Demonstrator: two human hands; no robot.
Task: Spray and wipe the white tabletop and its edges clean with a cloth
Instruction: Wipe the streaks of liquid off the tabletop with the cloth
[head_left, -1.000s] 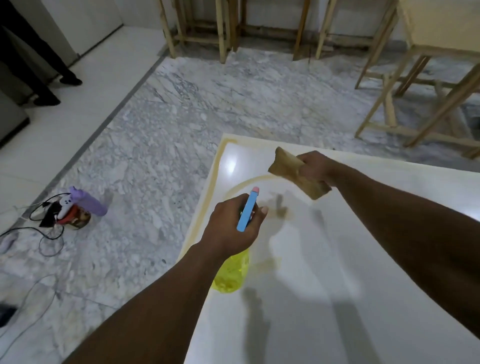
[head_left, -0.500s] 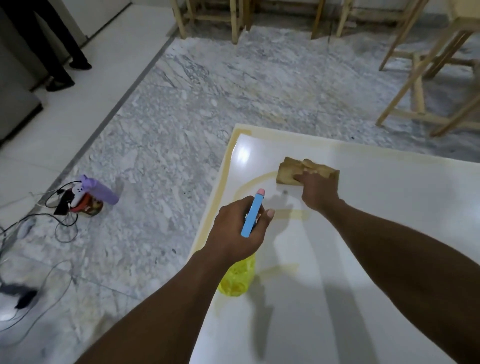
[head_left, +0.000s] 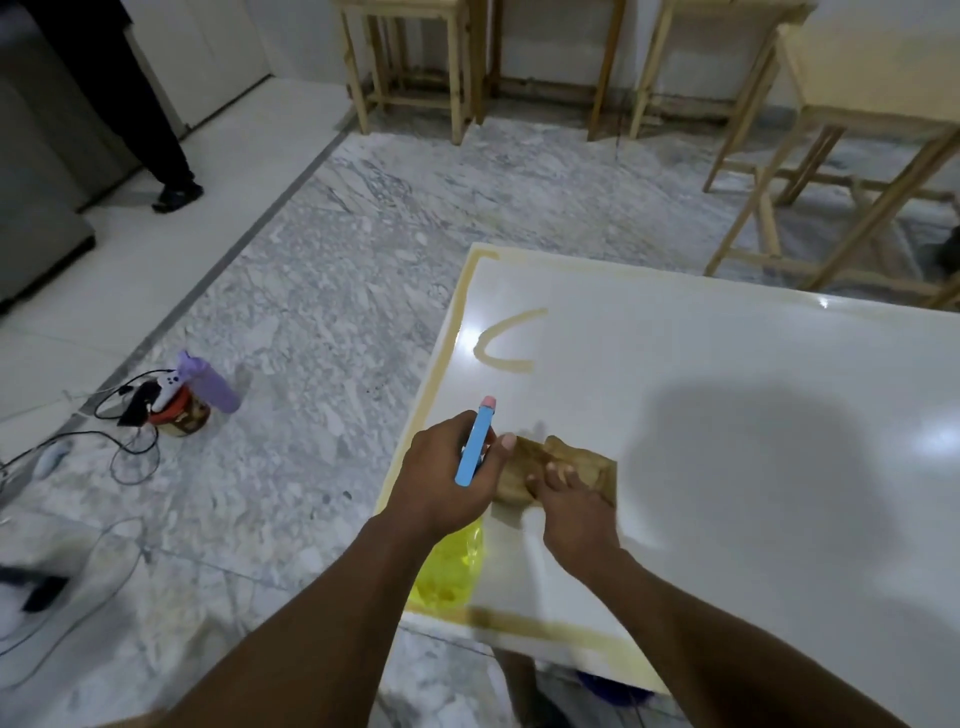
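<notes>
Clutter on the floor first: far left on the grey marble floor (head_left: 337, 270) there's a purple bottle (head_left: 208, 384) lying tilted against a small jar (head_left: 182, 418), black cables (head_left: 122, 452) looped round them, and further back somebody's dark trouser leg (head_left: 150, 119) on the white tiles. Next over, the left hand (head_left: 441, 483) is above the left edge of the tabletop (head_left: 753, 364), close to the near-left corner, fingers and thumb wrapped tight round the neck of the spray bottle (head_left: 452, 569). Its blue trigger (head_left: 475, 449) with the pink tip pokes up out of the fist and the yellow body hangs below the hand, right over that edge. Just beside the thumb is the brown cloth (head_left: 576, 465), crumpled and lying on the white surface near the left edge. The right hand (head_left: 574, 519) is on top of the cloth's near part, fingers stretched out and pressing down on it rather than bunched round it, though it's a bit blurry there. Further up toward the far-left corner there's a curved yellowish streak (head_left: 501, 345) on the top, and a yellowish band (head_left: 444, 364) runs along the left, far and near edges. Rest of the top to the right is glossy white with a big shadow (head_left: 753, 467) across it. Past the far edge stand pale wooden stools (head_left: 410, 67) and another wooden table (head_left: 872, 67) at far right.
</notes>
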